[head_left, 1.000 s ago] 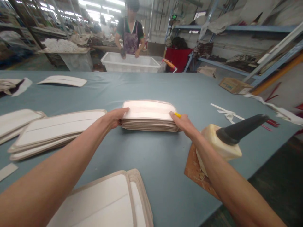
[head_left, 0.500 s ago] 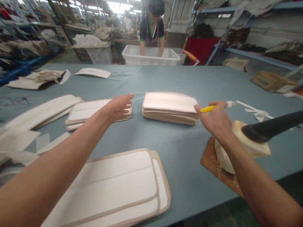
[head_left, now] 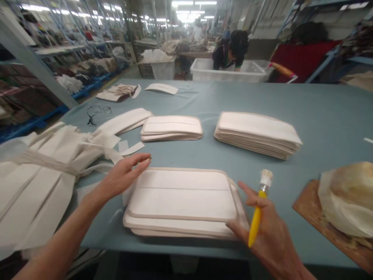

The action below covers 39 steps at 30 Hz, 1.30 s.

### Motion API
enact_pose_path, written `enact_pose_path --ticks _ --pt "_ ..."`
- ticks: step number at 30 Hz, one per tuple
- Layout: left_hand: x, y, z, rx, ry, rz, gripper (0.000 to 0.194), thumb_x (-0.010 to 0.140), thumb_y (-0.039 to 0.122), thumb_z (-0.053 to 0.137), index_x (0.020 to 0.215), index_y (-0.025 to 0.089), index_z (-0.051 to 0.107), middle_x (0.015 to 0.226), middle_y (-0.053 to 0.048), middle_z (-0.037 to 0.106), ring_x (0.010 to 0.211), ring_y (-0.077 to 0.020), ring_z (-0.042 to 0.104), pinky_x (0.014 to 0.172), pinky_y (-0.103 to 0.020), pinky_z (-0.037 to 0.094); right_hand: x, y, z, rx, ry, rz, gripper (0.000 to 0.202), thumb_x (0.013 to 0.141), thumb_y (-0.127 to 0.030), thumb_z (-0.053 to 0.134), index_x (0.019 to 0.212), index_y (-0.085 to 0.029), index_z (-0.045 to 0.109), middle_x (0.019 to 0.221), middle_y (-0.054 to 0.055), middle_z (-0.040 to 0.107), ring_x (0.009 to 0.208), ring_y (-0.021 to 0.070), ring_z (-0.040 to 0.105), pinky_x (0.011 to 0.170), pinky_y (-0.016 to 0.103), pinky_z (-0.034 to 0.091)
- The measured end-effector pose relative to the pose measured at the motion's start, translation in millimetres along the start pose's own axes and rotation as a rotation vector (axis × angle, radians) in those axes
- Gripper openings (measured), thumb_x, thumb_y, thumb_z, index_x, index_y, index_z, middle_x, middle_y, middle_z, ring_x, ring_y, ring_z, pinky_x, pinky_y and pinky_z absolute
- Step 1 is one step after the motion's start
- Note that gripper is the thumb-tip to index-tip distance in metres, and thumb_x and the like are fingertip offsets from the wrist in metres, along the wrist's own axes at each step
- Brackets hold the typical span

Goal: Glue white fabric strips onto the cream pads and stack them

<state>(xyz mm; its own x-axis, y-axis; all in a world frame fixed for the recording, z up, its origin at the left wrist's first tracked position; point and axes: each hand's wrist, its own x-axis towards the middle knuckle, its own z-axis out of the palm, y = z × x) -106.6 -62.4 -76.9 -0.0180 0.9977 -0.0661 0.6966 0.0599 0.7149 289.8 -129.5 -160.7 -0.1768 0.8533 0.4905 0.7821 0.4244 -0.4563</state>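
Note:
A stack of large white panels with beige edging (head_left: 183, 194) lies near the table's front edge. At its upper left corner is my left hand (head_left: 125, 173), empty, thumb and fingers slightly apart. My right hand (head_left: 266, 221) holds a yellow-handled brush (head_left: 255, 223), bristles up, while its thumb and forefinger spread at the stack's right edge. Farther back sit a tall stack of smaller panels (head_left: 258, 132) on the right and a lower stack (head_left: 172, 126) in the middle.
A bundle of tied white fabric pieces (head_left: 37, 179) lies at the left. On the right, a glue-coated container (head_left: 349, 198) stands on a brown board (head_left: 309, 206). Beyond the blue-green table (head_left: 204, 97), a person (head_left: 230, 50) bends over a white tub (head_left: 204, 70).
Both hands have moved from the rear stacks to the large front stack. The brush has turned from level to upright. The view has swung left, and the person behind bends lower.

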Motion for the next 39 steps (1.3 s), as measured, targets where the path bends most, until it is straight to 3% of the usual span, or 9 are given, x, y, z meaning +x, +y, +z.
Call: enact_pose_path --ticks 3,6,11,14,27,30,34,37,39 --pt "4 -8 5.5 0.105 -0.067 0.069 0.086 0.084 0.091 0.043 0.128 0.023 0.071 0.140 -0.012 0.071 0.134 -0.0356 0.060 0.121 -0.042 0.043 -11 0 3 -0.017 -0.027 -0.163 0.046 0.089 -0.050 0.075 0.114 -0.029 0.043 0.148 0.022 0.063 0.133 0.0439 0.065 0.092 0.064 0.061" --pt "18 3 22.6 0.181 -0.183 0.156 0.076 0.089 0.081 0.040 0.130 0.025 0.071 0.141 -0.010 0.070 0.135 -0.0343 0.060 0.123 -0.042 0.039 -17 -2 6 -0.019 -0.067 -0.248 0.049 0.089 -0.048 0.078 0.115 -0.027 0.043 0.150 0.025 0.061 0.139 0.0453 0.060 0.100 0.068 0.055" --pt "34 29 57.2 0.300 -0.343 0.240 0.056 0.095 0.068 0.040 0.116 0.030 0.075 0.111 -0.009 0.078 0.108 -0.0332 0.070 0.104 -0.043 0.051 -19 -9 7 -0.022 -0.061 -0.251 0.054 0.088 -0.047 0.083 0.116 -0.027 0.042 0.148 0.026 0.062 0.136 0.0441 0.062 0.104 0.068 0.052" --pt "31 37 67.5 0.367 -0.359 0.253 0.057 0.099 0.065 0.032 0.108 0.029 0.076 0.099 -0.009 0.077 0.096 -0.0340 0.071 0.094 -0.045 0.052 -21 -12 7 -0.024 -0.055 -0.252 0.052 0.089 -0.043 0.083 0.116 -0.026 0.042 0.145 0.026 0.065 0.134 0.0429 0.064 0.105 0.066 0.053" --pt "12 32 76.1 0.343 -0.340 0.347 0.063 0.100 0.065 0.030 0.124 0.028 0.075 0.128 -0.006 0.076 0.120 -0.0316 0.069 0.108 -0.045 0.051 -41 -24 15 0.021 0.070 -0.130 0.036 0.099 -0.042 0.073 0.111 -0.025 0.045 0.147 0.024 0.064 0.137 0.0383 0.062 0.100 0.055 0.056" --pt "12 33 62.1 0.290 -0.251 0.325 0.067 0.098 0.068 0.034 0.134 0.025 0.071 0.137 -0.008 0.073 0.128 -0.0338 0.066 0.117 -0.048 0.047 -40 -28 12 0.059 0.120 -0.100 0.034 0.101 -0.046 0.071 0.112 -0.025 0.046 0.146 0.023 0.065 0.139 0.0369 0.061 0.103 0.056 0.054" --pt "-3 26 16.9 0.162 0.063 0.229 0.073 0.099 0.072 0.035 0.140 0.020 0.066 0.141 -0.009 0.070 0.134 -0.0301 0.062 0.123 -0.044 0.042 -37 -31 -10 0.144 0.215 0.054 0.033 0.099 -0.048 0.074 0.106 -0.026 0.050 0.140 0.018 0.070 0.130 0.0357 0.068 0.102 0.056 0.053" --pt "-36 8 -12.1 0.065 0.312 0.074 0.066 0.101 0.066 0.041 0.139 0.017 0.063 0.132 -0.009 0.074 0.121 -0.0260 0.069 0.113 -0.041 0.051 -38 -28 -31 0.349 0.273 0.300 0.037 0.087 -0.055 0.083 0.097 -0.028 0.060 0.127 0.013 0.077 0.117 0.0393 0.074 0.096 0.059 0.055" --pt "-68 -8 -15.1 0.006 0.436 -0.056 0.062 0.101 0.065 0.043 0.135 0.017 0.063 0.126 -0.009 0.076 0.109 -0.0240 0.074 0.102 -0.038 0.057 -38 -25 -39 0.515 0.282 0.411 0.035 0.083 -0.062 0.082 0.090 -0.031 0.066 0.106 0.012 0.081 0.101 0.0404 0.076 0.078 0.056 0.059"
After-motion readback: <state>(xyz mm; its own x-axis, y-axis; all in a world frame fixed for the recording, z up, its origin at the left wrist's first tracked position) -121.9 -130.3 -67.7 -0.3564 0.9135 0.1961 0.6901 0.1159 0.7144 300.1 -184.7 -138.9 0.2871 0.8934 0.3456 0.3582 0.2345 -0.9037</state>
